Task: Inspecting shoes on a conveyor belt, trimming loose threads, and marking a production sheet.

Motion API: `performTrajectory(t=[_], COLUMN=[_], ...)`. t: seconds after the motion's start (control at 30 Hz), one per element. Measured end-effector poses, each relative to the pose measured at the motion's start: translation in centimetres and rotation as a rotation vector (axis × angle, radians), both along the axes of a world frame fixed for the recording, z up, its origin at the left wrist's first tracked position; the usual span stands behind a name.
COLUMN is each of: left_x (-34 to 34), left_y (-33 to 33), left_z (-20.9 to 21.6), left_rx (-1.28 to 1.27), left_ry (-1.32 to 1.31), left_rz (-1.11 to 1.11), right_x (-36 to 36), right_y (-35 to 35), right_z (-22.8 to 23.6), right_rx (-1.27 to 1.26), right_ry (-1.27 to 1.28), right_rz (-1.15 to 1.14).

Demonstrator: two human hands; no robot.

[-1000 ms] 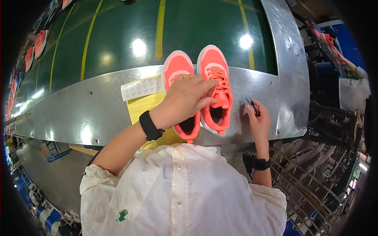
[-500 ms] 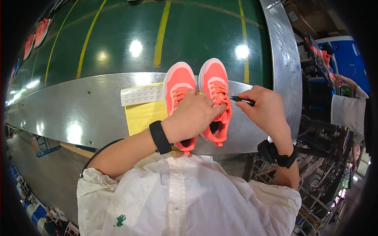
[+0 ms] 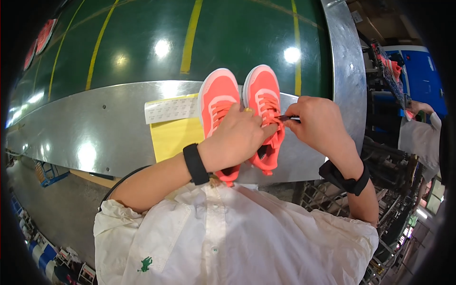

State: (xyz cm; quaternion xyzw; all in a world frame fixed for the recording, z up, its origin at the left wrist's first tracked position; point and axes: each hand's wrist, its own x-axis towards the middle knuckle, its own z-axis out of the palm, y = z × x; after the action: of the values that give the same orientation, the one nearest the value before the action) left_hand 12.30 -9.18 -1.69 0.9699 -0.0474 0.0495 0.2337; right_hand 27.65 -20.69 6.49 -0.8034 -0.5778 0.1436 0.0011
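Note:
A pair of coral sneakers with white soles stands side by side, toes away from me, across the metal table edge. My left hand (image 3: 237, 135) reaches over the left sneaker (image 3: 220, 90) and grips the right sneaker (image 3: 264, 88), thumb pressed near the upper laces (image 3: 269, 105). Its other fingers are partly hidden between the shoes. In my right hand (image 3: 320, 121) is a slim black pointed tool (image 3: 288, 117), mostly covered by the fingers; its exact kind is unclear. The tool's tip meets the right sneaker's laces.
A yellow sheet (image 3: 175, 137) with a white label sheet (image 3: 172, 109) lies left of the shoes on the metal ledge (image 3: 66, 123). Beyond runs a green conveyor belt (image 3: 137, 42) with yellow lines. More coral shoes (image 3: 45, 35) lie far left. Another person's hand (image 3: 420, 107) shows at right.
My right hand has moved left and slightly up, bringing the tool's tip to the laces. My left hand keeps its hold. The view has shifted slightly.

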Motion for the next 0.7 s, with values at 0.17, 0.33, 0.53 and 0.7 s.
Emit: performTrajectory(t=[0.17,0.33,0.53,0.7], left_x=[-1.0,-6.4,-10.9,-9.9], left_y=[2.0,5.8,3.2,1.9], left_z=[0.8,-1.6,-5.4,-4.7], left_rx=[-0.378,-0.67,-1.192,-1.455], left_ry=[-0.189,-0.183,0.355,0.398], left_rz=[0.03,0.486,0.737,0.798], right_x=[0.6,-1.7,-7.6,-9.8], right_y=[-3.6,-12.3,-12.4,-7.7], right_z=[-2.1,-11.1,-13.5,-14.7], right_rx=[0.193,0.189,0.638,0.911], right_ry=[0.221,0.141,-0.199,0.766], right_rz=[-0.291,-0.763,-0.593,-0.881])
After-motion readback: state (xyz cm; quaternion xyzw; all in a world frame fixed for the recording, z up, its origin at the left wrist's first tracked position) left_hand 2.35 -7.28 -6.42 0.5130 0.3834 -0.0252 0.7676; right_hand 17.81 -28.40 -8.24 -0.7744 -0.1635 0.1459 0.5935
